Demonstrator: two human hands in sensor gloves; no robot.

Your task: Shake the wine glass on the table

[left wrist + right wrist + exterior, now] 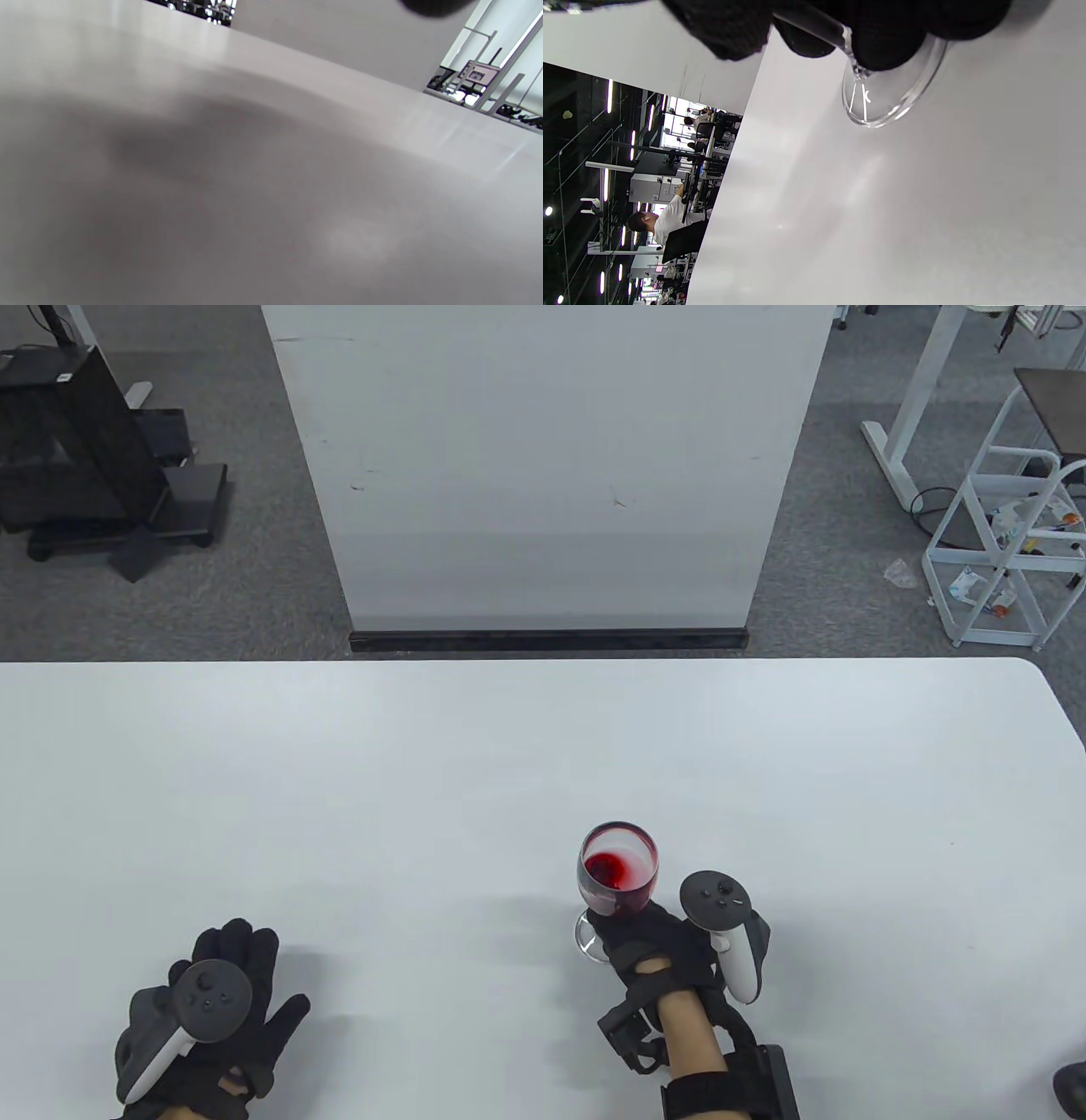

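A: From above, where is the wine glass [618, 869]?

B: On the white tabletop [509, 763], near the front edge and a little right of centre. A small pool of red wine [608, 866] sits in the bowl, pushed up toward one side, with a pink film on the inside wall.

A: And the right hand [657, 950]?

B: It comes in from the near edge and its grip is closed low on the glass, around the stem just under the bowl. From above the black glove hides the stem itself; only a sliver of the foot shows at the hand's left.

A: Does the right wrist view add anything?

B: Yes. There the gloved fingers [882, 38] hang in from the top, wrapped around the stem [814, 23], and the clear round foot [895, 91] shows below them. Whether the foot sits flat on the tabletop or is tipped, I cannot tell. The bowl and the wine are out of that view.

A: The left hand [212, 1018]?

B: Well apart, at the near left, lying flat on the tabletop with fingers spread, its grip slack and holding nothing. The left wrist view shows only blurred tabletop, a soft shadow, and a dark fingertip [432, 6] at the top edge.

A: Anything beyond the tabletop?

B: A white panel [543, 466] stands behind its far edge.
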